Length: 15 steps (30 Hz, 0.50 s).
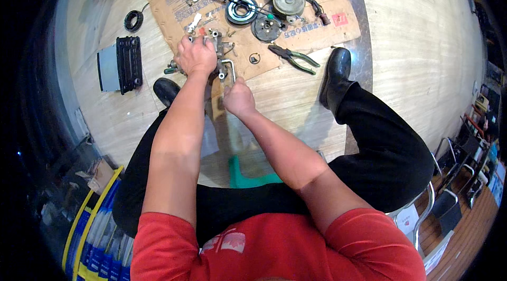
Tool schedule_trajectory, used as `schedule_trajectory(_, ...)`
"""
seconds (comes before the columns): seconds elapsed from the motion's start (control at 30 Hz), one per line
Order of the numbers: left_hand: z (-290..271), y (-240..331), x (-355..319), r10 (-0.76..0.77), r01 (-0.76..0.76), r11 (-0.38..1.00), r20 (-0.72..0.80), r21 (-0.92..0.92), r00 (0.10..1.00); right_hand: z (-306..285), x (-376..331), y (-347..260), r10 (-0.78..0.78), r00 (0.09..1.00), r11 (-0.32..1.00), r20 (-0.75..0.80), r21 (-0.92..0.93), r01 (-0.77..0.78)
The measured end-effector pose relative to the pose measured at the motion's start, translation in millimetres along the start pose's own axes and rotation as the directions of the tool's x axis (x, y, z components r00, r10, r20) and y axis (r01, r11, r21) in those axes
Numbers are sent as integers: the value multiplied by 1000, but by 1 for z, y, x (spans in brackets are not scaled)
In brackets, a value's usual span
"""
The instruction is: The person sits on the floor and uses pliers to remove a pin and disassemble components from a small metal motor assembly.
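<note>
My left hand (196, 56) lies over a grey metal machine part (220, 51) on the near edge of a cardboard sheet, its fingers bent around the top. Much of the part is hidden under that hand. In my right hand (240, 97), the fist is closed on the long arm of an L-shaped hex key (232, 69). The key's short end meets the part's right side; whether it sits in a bolt cannot be made out. To the right, a small ring clip (254, 58) and dark-handled pliers (293, 58) lie nearby.
On the cardboard (174, 4) lie a pulley ring (242, 10), a round plate (266, 28) and a round metal unit (288, 2). A car stereo (120, 64) and a black ring (133, 20) rest on the floor at left. My boots (338, 64) flank the work.
</note>
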State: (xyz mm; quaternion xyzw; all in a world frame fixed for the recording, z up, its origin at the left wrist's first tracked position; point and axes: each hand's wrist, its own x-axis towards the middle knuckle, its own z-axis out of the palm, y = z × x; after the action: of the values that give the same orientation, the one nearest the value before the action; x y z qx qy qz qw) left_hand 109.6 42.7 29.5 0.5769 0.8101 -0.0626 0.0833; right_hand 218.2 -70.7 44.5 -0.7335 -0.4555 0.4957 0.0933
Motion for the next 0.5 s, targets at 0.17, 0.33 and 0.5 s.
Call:
schedule_trajectory(0.17,-2,4,10,-151,154,985,45,-79,987,-8,19,5,-206,978,972,-47,-130,198)
schedule_trajectory(0.33,7,6,5,-230,222,962,-31,-159,973,-44,43,-1,-89,980,953,180,-269,136)
schedule_trajectory(0.5,1,-1,-4,54,-55,999,-89,-2,995,-52,29,-1,-174,964,977,199,-85,194)
